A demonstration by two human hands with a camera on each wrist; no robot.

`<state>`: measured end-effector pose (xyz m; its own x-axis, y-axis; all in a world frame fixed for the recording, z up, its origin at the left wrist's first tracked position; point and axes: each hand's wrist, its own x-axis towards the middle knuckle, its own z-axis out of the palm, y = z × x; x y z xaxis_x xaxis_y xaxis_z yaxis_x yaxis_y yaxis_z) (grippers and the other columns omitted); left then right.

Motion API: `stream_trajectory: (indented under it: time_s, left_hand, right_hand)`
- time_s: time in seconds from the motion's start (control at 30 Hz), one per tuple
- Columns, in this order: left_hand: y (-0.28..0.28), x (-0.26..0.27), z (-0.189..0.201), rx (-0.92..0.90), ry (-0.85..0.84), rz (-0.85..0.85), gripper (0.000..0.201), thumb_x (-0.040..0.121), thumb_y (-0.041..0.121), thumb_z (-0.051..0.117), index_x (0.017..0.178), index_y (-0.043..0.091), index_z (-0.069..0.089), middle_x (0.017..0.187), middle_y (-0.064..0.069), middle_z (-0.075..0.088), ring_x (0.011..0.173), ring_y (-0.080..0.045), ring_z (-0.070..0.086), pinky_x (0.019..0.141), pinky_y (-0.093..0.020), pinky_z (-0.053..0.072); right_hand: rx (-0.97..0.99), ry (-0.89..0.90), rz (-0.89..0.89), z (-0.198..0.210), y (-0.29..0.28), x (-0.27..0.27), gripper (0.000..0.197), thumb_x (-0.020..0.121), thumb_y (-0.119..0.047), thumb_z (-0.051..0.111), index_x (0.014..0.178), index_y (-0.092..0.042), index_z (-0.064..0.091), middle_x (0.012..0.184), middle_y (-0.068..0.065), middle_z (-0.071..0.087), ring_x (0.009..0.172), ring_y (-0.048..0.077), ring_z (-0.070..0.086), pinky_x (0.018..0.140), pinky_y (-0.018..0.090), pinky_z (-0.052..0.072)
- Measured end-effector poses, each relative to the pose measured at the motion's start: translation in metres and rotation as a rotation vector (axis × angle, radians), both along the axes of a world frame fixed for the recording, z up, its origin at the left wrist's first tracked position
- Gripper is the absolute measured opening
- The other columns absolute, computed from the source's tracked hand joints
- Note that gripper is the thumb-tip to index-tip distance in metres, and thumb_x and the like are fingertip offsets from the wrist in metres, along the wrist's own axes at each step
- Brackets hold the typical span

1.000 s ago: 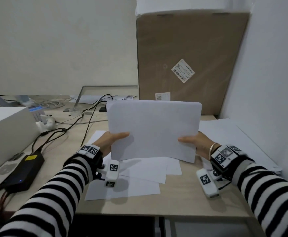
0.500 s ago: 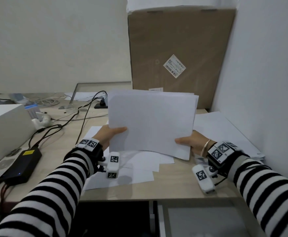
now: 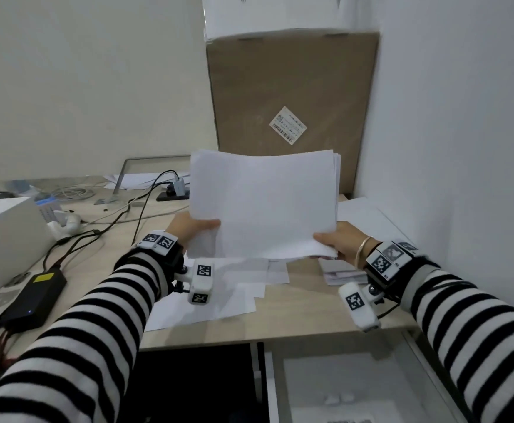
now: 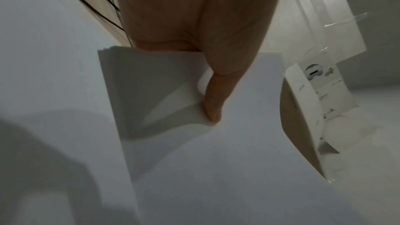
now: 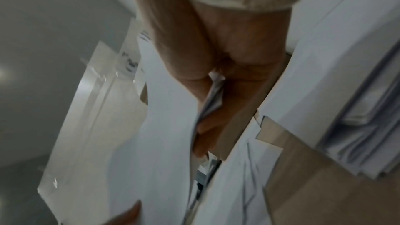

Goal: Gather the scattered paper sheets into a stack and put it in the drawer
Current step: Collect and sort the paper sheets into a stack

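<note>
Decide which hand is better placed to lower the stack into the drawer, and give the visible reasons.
Right, probably. The right hand grips the stack on the side above the open drawer; the left hand holds the far side.

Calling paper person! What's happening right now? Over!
Left hand and right hand grip paper stack, lifted. Loose sheets lie on desk. Drawer open below.

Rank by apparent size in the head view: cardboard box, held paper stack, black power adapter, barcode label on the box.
1. cardboard box
2. paper stack, held by left hand and right hand
3. black power adapter
4. barcode label

Nearness enlarges stack and adapter.
</note>
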<state>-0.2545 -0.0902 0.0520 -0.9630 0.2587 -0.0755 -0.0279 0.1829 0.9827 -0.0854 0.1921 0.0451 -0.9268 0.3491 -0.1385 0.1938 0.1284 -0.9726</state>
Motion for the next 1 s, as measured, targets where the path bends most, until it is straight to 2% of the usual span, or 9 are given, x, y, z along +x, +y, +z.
stream_trajectory:
  time_s: [0.07, 0.17, 0.37, 0.47, 0.57, 0.77, 0.87, 0.93, 1.0]
  left_hand:
    - [0.01, 0.001, 0.004, 0.053, -0.002, 0.031, 0.048, 0.077, 0.017, 0.077, 0.12, 0.003, 0.06, 0.119, -0.016, 0.065, 0.105, -0.033, 0.064, 0.092, -0.045, 0.052]
    - [0.03, 0.016, 0.012, 0.042, -0.07, 0.068, 0.063, 0.088, 0.034, 0.066, 0.138, 0.006, 0.041, 0.128, -0.01, 0.053, 0.107, -0.025, 0.055, 0.087, -0.036, 0.049]
    - [0.109, 0.084, 0.028, 0.024, -0.327, -0.496, 0.048, 0.095, 0.05, 0.047, 0.121, 0.01, 0.044, 0.127, -0.013, 0.059, 0.111, -0.028, 0.061, 0.092, -0.034, 0.048]
    - [0.153, 0.098, 0.025, 0.101, -0.288, -0.542, 0.02, 0.102, 0.026, 0.043, 0.103, 0.011, 0.055, 0.109, -0.01, 0.065, 0.095, -0.022, 0.067, 0.068, -0.024, 0.048]
    - [0.181, 0.096, 0.018, 0.043, -0.148, -0.432, 0.018, 0.097, -0.003, 0.041, 0.087, 0.005, 0.054, 0.083, -0.012, 0.06, 0.052, -0.009, 0.064, 0.046, -0.018, 0.044]
    - [0.211, 0.075, 0.007, -0.109, -0.079, -0.485, 0.015, 0.094, -0.006, 0.045, 0.095, 0.007, 0.053, 0.076, -0.009, 0.06, 0.042, -0.006, 0.061, 0.039, -0.016, 0.041]
    - [0.226, 0.063, -0.006, -0.102, -0.123, -0.45, 0.012, 0.093, -0.003, 0.052, 0.103, 0.002, 0.056, 0.08, -0.012, 0.06, 0.045, -0.01, 0.061, 0.041, -0.016, 0.046]
    - [0.232, 0.059, -0.022, -0.103, -0.161, -0.418, 0.012, 0.091, 0.006, 0.061, 0.099, -0.001, 0.058, 0.081, -0.014, 0.06, 0.057, -0.016, 0.063, 0.052, -0.022, 0.056]
    - [0.237, 0.056, -0.036, -0.128, -0.204, -0.4, 0.039, 0.087, 0.022, 0.068, 0.112, -0.005, 0.056, 0.09, -0.014, 0.062, 0.073, -0.023, 0.066, 0.071, -0.032, 0.061]
  right_hand:
    - [-0.049, 0.033, -0.047, 0.008, 0.007, 0.012, 0.017, 0.094, -0.006, 0.053, 0.109, 0.002, 0.052, 0.083, 0.012, 0.063, 0.05, 0.014, 0.066, 0.038, 0.016, 0.044]
    - [-0.174, 0.135, -0.168, 0.015, 0.021, 0.024, 0.016, 0.096, -0.006, 0.05, 0.111, 0.0, 0.051, 0.083, 0.013, 0.062, 0.043, 0.006, 0.061, 0.034, 0.012, 0.036]
    - [-0.359, 0.217, -0.259, 0.022, 0.019, 0.038, 0.016, 0.098, -0.004, 0.044, 0.112, 0.002, 0.049, 0.082, 0.017, 0.062, 0.04, 0.003, 0.059, 0.031, 0.009, 0.03]
    - [-0.387, 0.183, -0.232, 0.017, 0.014, 0.044, 0.017, 0.099, -0.006, 0.043, 0.114, 0.001, 0.048, 0.082, 0.015, 0.063, 0.045, 0.005, 0.064, 0.032, 0.009, 0.033]
    - [-0.408, 0.12, -0.186, 0.01, 0.022, 0.049, 0.01, 0.098, -0.012, 0.048, 0.103, -0.004, 0.051, 0.081, 0.012, 0.064, 0.049, 0.011, 0.067, 0.033, 0.012, 0.034]
    - [-0.436, -0.025, -0.182, 0.002, 0.056, 0.05, 0.02, 0.094, -0.022, 0.056, 0.081, -0.008, 0.051, 0.047, 0.0, 0.059, 0.029, 0.002, 0.039, 0.026, 0.012, 0.022]
    - [-0.397, -0.095, -0.206, -0.008, 0.063, 0.043, 0.031, 0.095, -0.032, 0.054, 0.073, -0.011, 0.049, 0.04, -0.004, 0.05, 0.027, 0.002, 0.036, 0.027, 0.012, 0.02]
    - [-0.294, -0.201, -0.23, -0.018, 0.065, 0.041, 0.04, 0.093, -0.043, 0.052, 0.066, -0.015, 0.046, 0.038, -0.007, 0.043, 0.026, 0.003, 0.032, 0.029, 0.011, 0.019]
    - [-0.241, -0.302, -0.209, -0.031, 0.066, 0.036, 0.044, 0.092, -0.051, 0.049, 0.064, -0.018, 0.042, 0.038, -0.007, 0.04, 0.027, 0.004, 0.03, 0.031, 0.011, 0.018]
